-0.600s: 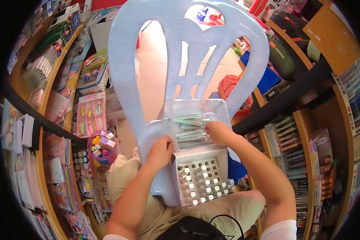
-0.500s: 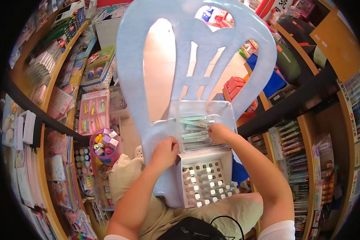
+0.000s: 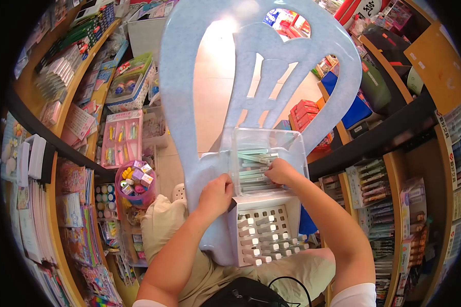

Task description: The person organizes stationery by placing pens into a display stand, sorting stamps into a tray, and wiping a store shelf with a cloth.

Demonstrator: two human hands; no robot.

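A clear plastic box [image 3: 242, 134] holding several pale green and clear pens [image 3: 253, 175] rests on a light blue plastic chair [image 3: 182, 92]. My right hand [image 3: 281, 173] reaches into the box's right side, fingers pinched at the pens; what they grip is too small to make out. Nearer to me is a white box [image 3: 288, 206] with a grid of square holes, where several white-capped pens [image 3: 265, 237] stand. Beside the left edges of both boxes is my left hand [image 3: 216, 194], its fingers curled and their tips hidden.
Shelves of pens [image 3: 371, 184] line the right side, and shelves of booklets [image 3: 77, 210] the left. A pink basket [image 3: 130, 195] of small items stands left of the chair. A blue bin [image 3: 354, 110] and red boxes [image 3: 306, 113] are beyond the chair on the right.
The chair, boxes and both hands have shifted slightly right in the view. My right hand stays at the pens in the clear box, and my left hand stays beside the boxes.
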